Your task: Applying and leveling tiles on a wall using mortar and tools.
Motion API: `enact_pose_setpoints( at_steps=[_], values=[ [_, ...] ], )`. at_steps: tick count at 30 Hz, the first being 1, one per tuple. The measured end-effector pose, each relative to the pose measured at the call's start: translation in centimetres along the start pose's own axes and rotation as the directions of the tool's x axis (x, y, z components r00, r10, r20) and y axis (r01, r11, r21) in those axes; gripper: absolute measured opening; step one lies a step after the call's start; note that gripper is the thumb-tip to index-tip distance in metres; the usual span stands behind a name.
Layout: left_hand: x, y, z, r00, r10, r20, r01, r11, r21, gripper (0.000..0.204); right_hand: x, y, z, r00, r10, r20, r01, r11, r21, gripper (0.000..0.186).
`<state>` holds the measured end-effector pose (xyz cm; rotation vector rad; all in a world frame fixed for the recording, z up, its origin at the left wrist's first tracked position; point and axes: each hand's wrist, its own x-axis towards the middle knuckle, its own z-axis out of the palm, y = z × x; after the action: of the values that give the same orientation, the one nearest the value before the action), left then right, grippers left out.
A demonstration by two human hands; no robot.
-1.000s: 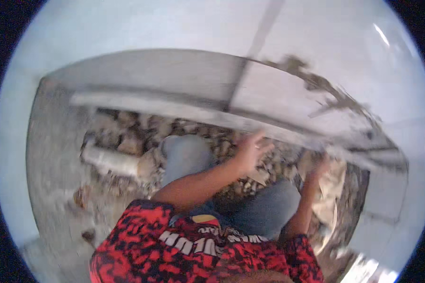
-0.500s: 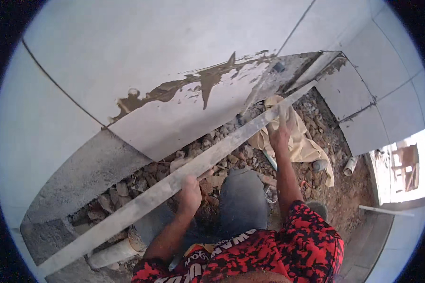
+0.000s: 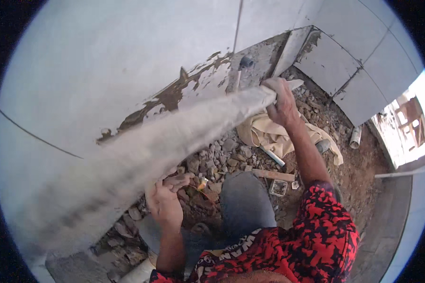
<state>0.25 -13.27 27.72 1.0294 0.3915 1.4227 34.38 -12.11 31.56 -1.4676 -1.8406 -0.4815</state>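
A long, pale grey straightedge [image 3: 174,134] slants from the lower left up to the far right, its near part blurred. My right hand [image 3: 283,104] is wrapped round it close to its far end. Lower down, my left hand [image 3: 165,203] holds it by the bottom edge; part of the fingers is hidden. Behind the straightedge stands a white tiled wall with a smeared strip of wet brown mortar [image 3: 170,96]. The straightedge covers much of the lowest tile.
Broken rubble [image 3: 226,153] covers the ground around my knee. A beige cloth [image 3: 269,134] lies beneath my right forearm, beside a wood strip [image 3: 274,175] and a small clear box [image 3: 278,187]. A short pipe piece [image 3: 356,137] is at the right, and a dark pipe end [image 3: 246,62] protrudes from the wall.
The straightedge has been raised and tipped toward the wall, now hiding part of the mortar. My right hand has moved up, closing over its far end; the view has turned somewhat.
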Motion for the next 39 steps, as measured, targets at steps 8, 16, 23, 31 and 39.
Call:
enact_pose_setpoints(
  at_steps=[8, 16, 23, 31, 39],
  values=[
    [1.9, -1.2, -1.2, 0.965, -0.197, -0.174, 0.252, 0.883, 0.396, 0.029, 5.4, 2.7, -8.5, 0.904, 0.194, -0.380, -0.242, 0.967, -0.083, 0.038],
    [3.0, -3.5, -2.7, 0.920, -0.250, -0.302, 0.374, 0.792, 0.483, 0.030, 10.5, 4.5, -18.7, 0.688, 0.441, -0.576, -0.425, 0.889, 0.173, 0.031],
    [3.4, -6.9, -2.9, 0.880, -0.397, -0.262, 0.474, 0.699, 0.535, 0.032, 8.6, 14.4, -27.9, 0.633, 0.482, -0.606, -0.475, 0.860, 0.188, 0.034],
    [2.8, -8.0, -4.2, 0.801, -0.454, -0.390, 0.589, 0.715, 0.377, 0.031, 16.4, 11.2, -33.2, 0.633, 0.446, -0.633, -0.414, 0.886, 0.211, 0.040],
    [3.9, -9.9, -2.2, 0.845, -0.472, -0.250, 0.515, 0.596, 0.615, 0.026, 13.4, 17.1, -29.5, 0.557, 0.601, -0.573, -0.512, 0.792, 0.333, 0.038]
  ],
)
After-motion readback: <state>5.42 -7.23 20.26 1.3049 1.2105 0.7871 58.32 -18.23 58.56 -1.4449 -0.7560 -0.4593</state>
